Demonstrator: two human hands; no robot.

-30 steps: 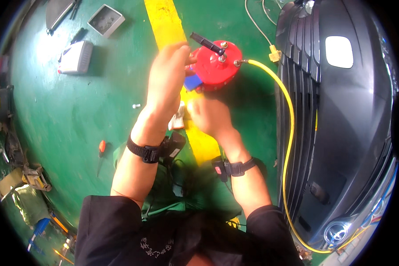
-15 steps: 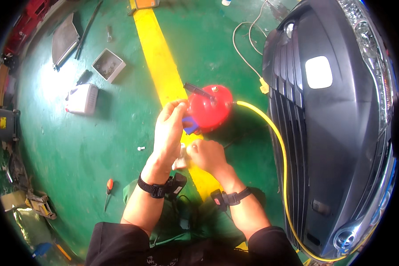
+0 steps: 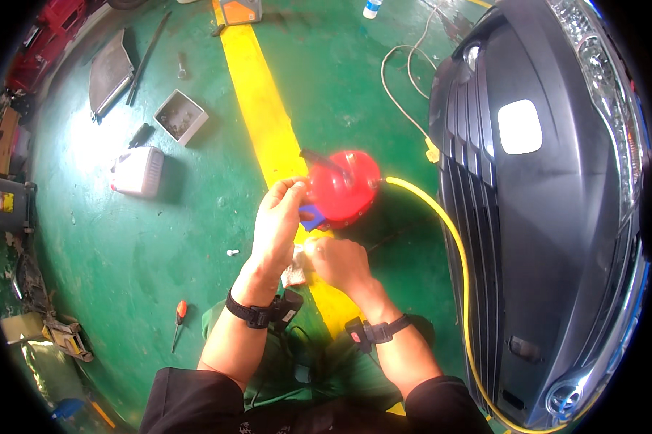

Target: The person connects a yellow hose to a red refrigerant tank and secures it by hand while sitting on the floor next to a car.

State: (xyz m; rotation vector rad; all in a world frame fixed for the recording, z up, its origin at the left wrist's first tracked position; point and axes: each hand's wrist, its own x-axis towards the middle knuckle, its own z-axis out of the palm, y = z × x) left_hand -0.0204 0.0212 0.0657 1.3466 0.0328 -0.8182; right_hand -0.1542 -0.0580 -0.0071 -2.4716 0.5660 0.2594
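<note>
A round red metal vessel (image 3: 344, 189) with a dark bar across its top and a yellow hose (image 3: 442, 210) on its right side is in front of me. A blue part (image 3: 311, 217) shows at its lower left edge. My left hand (image 3: 277, 220) is closed, thumb against fingers, at the vessel's left rim beside the blue part; what it pinches is hidden. Just below the vessel, my right hand (image 3: 340, 262) is curled shut, its fingertips and anything in them out of sight. A whitish cloth-like piece (image 3: 294, 273) shows between my wrists.
A black car bumper (image 3: 536, 217) takes up the right side. On the green floor lie a screwdriver (image 3: 179, 325), a small white bolt-like piece (image 3: 233, 252), a white jug (image 3: 139, 172) and an open grey box (image 3: 181, 117). A pale cable (image 3: 385, 79) ends in a yellow connector.
The floor items and the red vessel appear slightly lower in the picture, as the view has tilted. Both hands keep nearly the same places and closed shapes beside the vessel.
</note>
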